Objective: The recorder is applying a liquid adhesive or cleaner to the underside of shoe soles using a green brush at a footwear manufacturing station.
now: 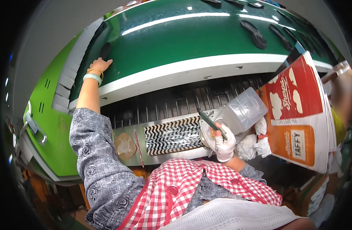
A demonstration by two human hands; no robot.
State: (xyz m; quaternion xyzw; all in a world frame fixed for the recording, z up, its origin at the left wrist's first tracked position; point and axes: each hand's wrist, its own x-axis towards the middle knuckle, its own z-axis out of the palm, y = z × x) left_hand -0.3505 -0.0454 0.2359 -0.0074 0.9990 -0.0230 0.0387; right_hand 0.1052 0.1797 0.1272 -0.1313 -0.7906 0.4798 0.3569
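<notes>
Near the left edge of the green conveyor belt (176, 42), the bare left hand (100, 65) meets an elongated black sole (106, 50); whether its fingers grip cannot be told, and weak contact could cause slipping. The white-gloved right hand (224, 147) holds a slim dark-green tool (209, 121).

We see print on the red-and-orange panel (304, 109): white script (286, 92) on red, dark capitals on a pale label (298, 145) (a small code (289, 122) between).

White glare streaks the brightly lit green belt (176, 40) — edges bend toward a black rim.
</notes>
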